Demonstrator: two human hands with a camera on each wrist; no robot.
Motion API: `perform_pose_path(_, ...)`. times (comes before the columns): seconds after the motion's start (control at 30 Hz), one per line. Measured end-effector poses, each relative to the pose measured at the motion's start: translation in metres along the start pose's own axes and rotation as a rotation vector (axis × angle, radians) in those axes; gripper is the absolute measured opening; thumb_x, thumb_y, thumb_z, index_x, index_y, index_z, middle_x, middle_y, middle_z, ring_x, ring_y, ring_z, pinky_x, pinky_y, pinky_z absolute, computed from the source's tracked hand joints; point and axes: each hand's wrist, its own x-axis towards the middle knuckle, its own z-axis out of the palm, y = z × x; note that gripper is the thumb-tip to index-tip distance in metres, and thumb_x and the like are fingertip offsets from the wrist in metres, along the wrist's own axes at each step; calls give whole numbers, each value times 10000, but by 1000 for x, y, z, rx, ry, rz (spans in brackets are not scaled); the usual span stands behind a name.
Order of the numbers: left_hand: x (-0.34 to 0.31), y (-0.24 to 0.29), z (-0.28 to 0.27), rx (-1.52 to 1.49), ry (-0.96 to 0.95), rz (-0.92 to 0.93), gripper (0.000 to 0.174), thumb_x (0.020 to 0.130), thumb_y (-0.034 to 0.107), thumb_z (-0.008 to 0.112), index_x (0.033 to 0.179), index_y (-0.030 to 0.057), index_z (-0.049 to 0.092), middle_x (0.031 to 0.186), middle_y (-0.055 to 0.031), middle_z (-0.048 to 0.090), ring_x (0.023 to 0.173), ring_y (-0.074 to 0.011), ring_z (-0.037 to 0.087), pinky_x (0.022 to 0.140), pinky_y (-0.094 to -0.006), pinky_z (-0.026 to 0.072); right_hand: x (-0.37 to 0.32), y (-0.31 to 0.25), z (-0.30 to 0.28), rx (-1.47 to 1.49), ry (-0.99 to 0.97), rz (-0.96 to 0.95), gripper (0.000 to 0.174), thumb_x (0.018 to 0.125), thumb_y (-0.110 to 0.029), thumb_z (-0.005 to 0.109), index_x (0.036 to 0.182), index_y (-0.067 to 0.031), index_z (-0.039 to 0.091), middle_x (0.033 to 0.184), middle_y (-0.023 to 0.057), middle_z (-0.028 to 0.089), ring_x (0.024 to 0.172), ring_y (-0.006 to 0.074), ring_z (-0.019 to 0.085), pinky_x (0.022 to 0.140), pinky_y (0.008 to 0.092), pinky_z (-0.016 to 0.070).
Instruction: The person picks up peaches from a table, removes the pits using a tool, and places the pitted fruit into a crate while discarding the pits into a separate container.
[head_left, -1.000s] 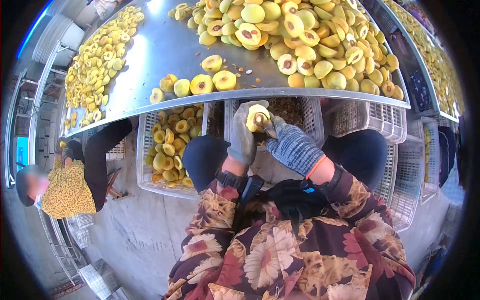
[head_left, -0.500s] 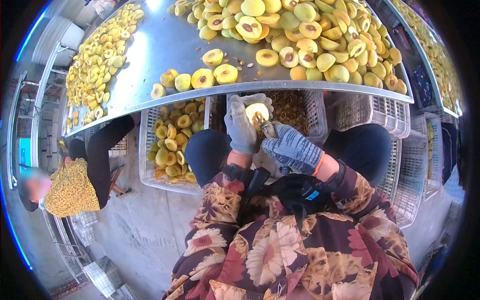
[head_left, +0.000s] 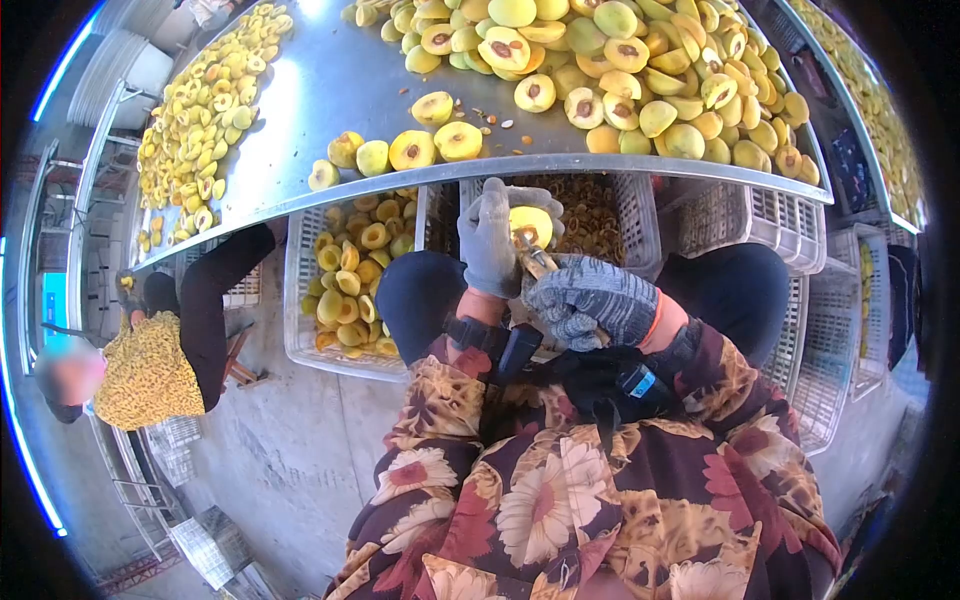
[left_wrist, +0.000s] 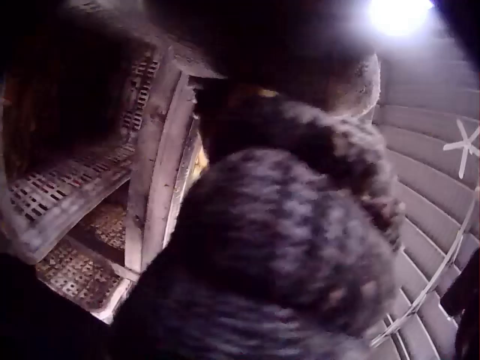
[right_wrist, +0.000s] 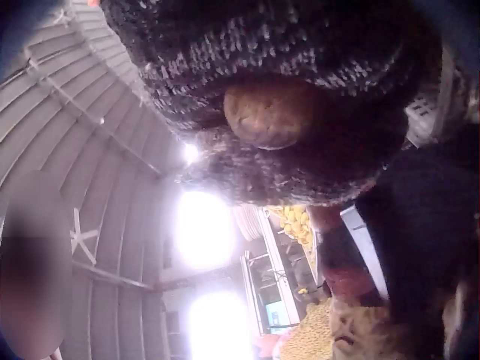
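Observation:
Below the table edge in the head view, the gloved left hand (head_left: 492,240) holds a halved yellow fruit (head_left: 531,226) with its cut face showing. The right hand (head_left: 592,303), in a blue-grey knit glove, grips a tool (head_left: 538,262) whose metal end touches the fruit's middle. In the right wrist view the rounded end of a brown handle (right_wrist: 270,114) shows between the curled fingers of the right hand (right_wrist: 255,67). The left wrist view is filled mostly by the dark knit of a glove (left_wrist: 277,240); the fruit is hidden there.
A metal table (head_left: 330,100) carries a big heap of halved fruit (head_left: 690,100) at right and another heap (head_left: 195,120) at left. Under it stand a crate of fruit halves (head_left: 300,330) and a crate with brown bits (head_left: 640,225). Another person (head_left: 150,365) sits at the left.
A fruit half has come to lie beside the right heap. The right hand has turned and moved down and right, exposing more of the tool. The left hand's fruit sits slightly further right.

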Motion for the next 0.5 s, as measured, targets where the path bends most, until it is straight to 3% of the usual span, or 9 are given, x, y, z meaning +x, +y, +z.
perform_pose_path(0.07,1,-2,0,0,28,77,625,964,497,344,849,-60,602,724,-194,646,554,-245,632,525,-317,540,0,2,-5,215,-35,116,93,905,-158,551,858,-78,554,648,-18,485,440,62,424,392,218,339)
perform_pose_path(0.17,2,8,-4,-7,-133,-73,578,966,461,382,840,-52,617,709,-172,645,555,-225,633,500,-312,535,-3,-1,-6,257,-40,171,113,897,-166,563,830,-76,550,648,-20,484,443,64,423,400,215,339)
perform_pose_path(0.3,8,0,-6,-59,-129,-208,554,958,476,392,862,-24,612,724,-169,646,549,-232,630,489,-315,530,-3,0,-13,262,-91,139,128,895,-168,569,808,-77,546,653,-25,477,446,62,419,400,206,330)
perform_pose_path(0.37,11,-5,-3,-117,-105,-214,546,950,491,399,881,-10,605,740,-165,648,545,-240,629,488,-318,530,2,4,-23,210,-123,83,88,889,-146,563,900,-59,566,700,-8,524,488,74,463,429,210,362)
perform_pose_path(0.5,25,0,9,-239,-28,-249,542,933,518,418,917,4,588,762,-162,646,559,-258,632,488,-335,532,11,-5,-44,179,-175,24,197,881,-132,568,1047,-31,602,767,18,597,532,92,525,456,215,402)
